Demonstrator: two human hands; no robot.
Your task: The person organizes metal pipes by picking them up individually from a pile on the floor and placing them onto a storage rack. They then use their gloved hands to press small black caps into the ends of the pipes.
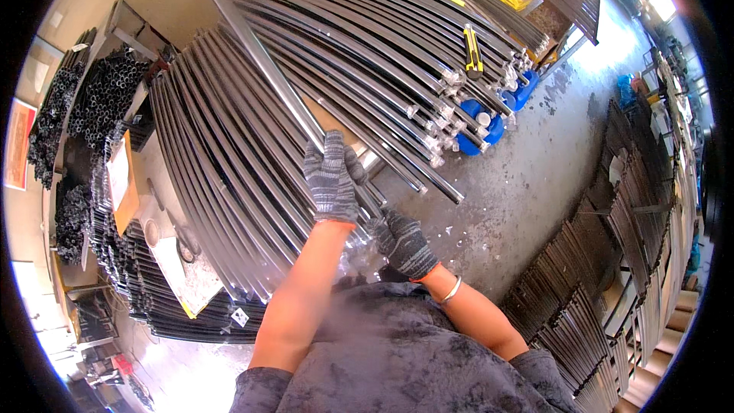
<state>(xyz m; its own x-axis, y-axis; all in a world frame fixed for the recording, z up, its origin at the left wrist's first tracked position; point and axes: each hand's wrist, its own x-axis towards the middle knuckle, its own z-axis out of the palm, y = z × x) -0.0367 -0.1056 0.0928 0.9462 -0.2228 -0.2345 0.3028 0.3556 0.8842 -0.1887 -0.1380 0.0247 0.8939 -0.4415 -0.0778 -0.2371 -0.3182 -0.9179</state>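
A long shiny metal tube slants from the top left down toward my body, above a broad layer of similar dark tubes. My left hand, in a grey knitted glove, is closed around it near its lower end. Gloved the same way, my right hand has its fingers curled at that lower end, which they partly hide. Many of the lying tubes end in clear plastic wrapping. On top of them, at the right, rests a yellow and black utility knife.
Blue containers stand beneath the tube ends on the right. Racks of stacked dark tubes rise at the left, near a white board with papers. More bundled tubes lie at the right, beyond the grey floor with plastic scraps.
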